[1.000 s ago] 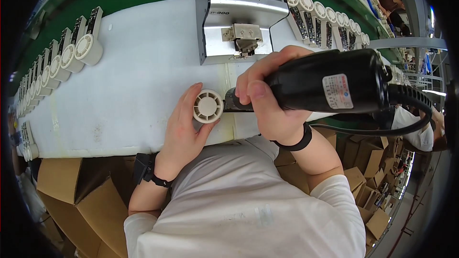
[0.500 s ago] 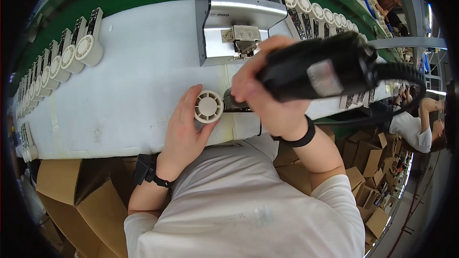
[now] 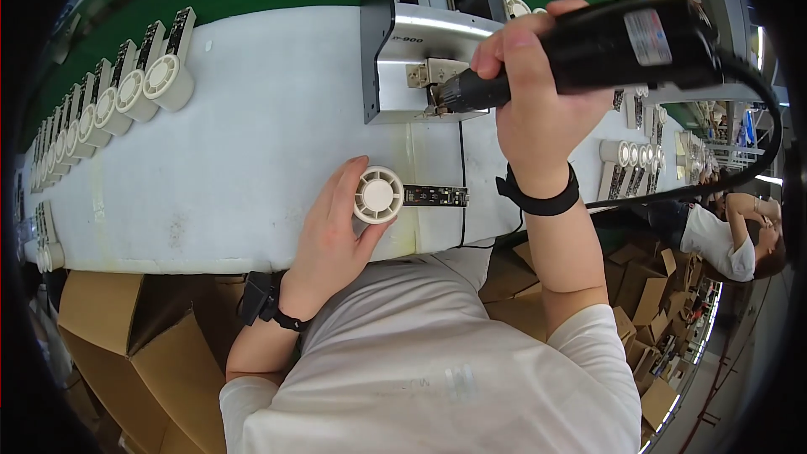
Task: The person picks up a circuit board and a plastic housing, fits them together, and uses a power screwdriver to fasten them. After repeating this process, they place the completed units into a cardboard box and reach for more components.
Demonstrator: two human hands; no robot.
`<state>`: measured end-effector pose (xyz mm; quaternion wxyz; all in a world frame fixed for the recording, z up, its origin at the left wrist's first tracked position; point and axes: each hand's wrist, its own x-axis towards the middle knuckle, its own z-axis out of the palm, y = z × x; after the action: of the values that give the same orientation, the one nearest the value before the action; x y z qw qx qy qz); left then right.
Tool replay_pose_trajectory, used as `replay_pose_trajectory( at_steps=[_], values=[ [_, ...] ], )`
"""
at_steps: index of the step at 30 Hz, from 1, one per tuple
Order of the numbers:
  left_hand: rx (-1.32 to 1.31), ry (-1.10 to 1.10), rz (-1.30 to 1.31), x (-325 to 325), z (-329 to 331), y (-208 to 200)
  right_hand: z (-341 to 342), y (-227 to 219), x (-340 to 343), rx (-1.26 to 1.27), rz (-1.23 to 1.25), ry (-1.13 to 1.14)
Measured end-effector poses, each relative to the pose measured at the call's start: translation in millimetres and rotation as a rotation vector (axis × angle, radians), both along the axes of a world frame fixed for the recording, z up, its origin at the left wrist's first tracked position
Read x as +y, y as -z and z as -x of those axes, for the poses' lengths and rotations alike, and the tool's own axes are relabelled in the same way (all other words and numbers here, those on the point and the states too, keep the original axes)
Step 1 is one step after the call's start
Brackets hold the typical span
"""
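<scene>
My left hand (image 3: 328, 223) is closed around the side of a white round housing (image 3: 378, 195) with a slotted top. From it a narrow strip with a dark circuit board (image 3: 435, 195) sticks out to the right, flat on the table. In my right hand (image 3: 538, 88) is a black electric screwdriver (image 3: 618, 46), held sideways with its tip pointing left. That tip reaches the metal pick-up block (image 3: 427, 74) on the front of a grey screw feeder (image 3: 437, 25); whether it touches a screw is hidden.
Rows of similar white units (image 3: 168, 82) stand at the left, with more units (image 3: 624, 151) at the right. The screwdriver's cable (image 3: 748, 176) loops down the right side. Open cardboard boxes (image 3: 181, 361) lie below the table's near edge. A person (image 3: 714, 235) sits at the far right.
My right hand has lifted the screwdriver away from the circuit board, up to the screw feeder. The board is now uncovered. My left hand still holds the white housing, slightly farther right in view.
</scene>
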<state>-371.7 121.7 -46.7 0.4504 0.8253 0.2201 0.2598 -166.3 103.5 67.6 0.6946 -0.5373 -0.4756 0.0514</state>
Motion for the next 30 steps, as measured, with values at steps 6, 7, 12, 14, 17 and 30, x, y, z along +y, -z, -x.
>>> replay_pose_trajectory(
  at_steps=[6,7,12,14,17,30],
  values=[
    [-0.007,-0.003,-0.005,1,0,0,14,-1,-19,0.133,0.095,-0.083],
    [-0.004,-0.012,-0.002,1,0,0,21,-2,-25,0.135,0.099,-0.093],
    [-0.037,0.007,0.016,3,-1,-2,47,4,-61,0.352,-0.012,-0.271],
    [-0.033,0.013,0.025,3,-1,-4,49,7,-69,0.253,0.079,-0.301],
    [-0.033,0.009,0.019,2,0,-3,48,10,-73,0.165,0.157,-0.291],
    [-0.059,-0.017,0.021,0,-1,0,59,21,-67,0.339,0.065,-0.290]
  ],
)
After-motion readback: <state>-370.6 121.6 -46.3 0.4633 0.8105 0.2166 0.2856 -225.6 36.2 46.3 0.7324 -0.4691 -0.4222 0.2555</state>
